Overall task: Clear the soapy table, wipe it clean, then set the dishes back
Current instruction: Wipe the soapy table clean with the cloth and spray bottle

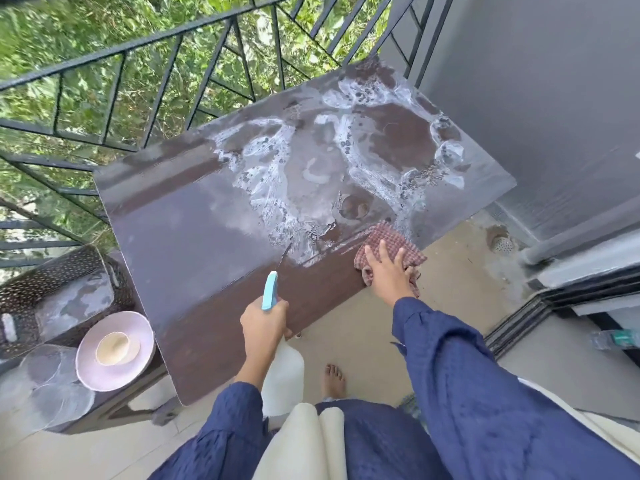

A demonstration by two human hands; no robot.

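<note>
Now the right hand [386, 271] presses flat, fingers spread, on the checked cloth [384, 239] at the lower-right edge of the soapy surface [194, 237], just below the foam [311, 174]; the left hand [265, 323], lower centre, grips a spray bottle [282, 365]; a pink bowl [104, 379] sits lower left, off the surface

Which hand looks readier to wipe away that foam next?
Probably the right hand: it presses the red checked cloth on the brown tabletop beside the white foam. The left hand grips a white spray bottle with blue nozzle.
</note>
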